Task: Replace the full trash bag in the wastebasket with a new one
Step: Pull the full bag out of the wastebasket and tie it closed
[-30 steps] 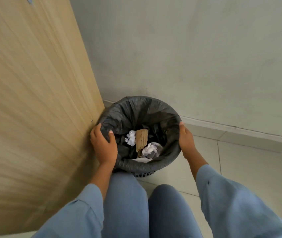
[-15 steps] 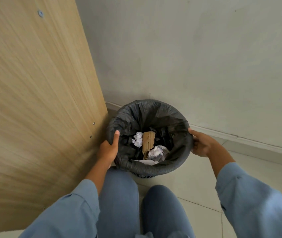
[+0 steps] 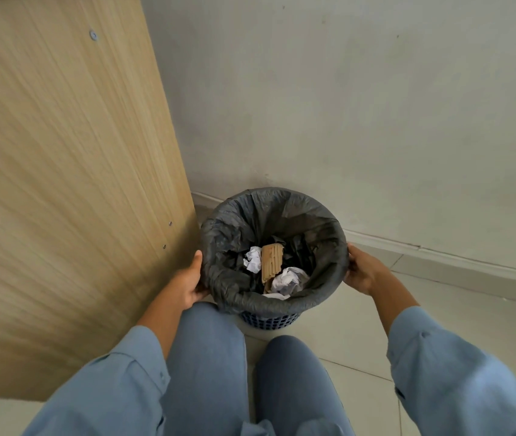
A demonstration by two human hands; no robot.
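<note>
While both hands, left hand [image 3: 189, 283] and right hand [image 3: 358, 270], grip the folded-over trash bag [image 3: 281, 305] on the floor-standing wastebasket [image 3: 269, 320], a careless pull might tip it, spilling paper.

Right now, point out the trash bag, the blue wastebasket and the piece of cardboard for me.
trash bag [image 3: 277, 305], head view, on the folded-over front rim.
blue wastebasket [image 3: 270, 320], head view, on the lattice wall below the bag.
piece of cardboard [image 3: 270, 261], head view, on its ridged middle.
</note>
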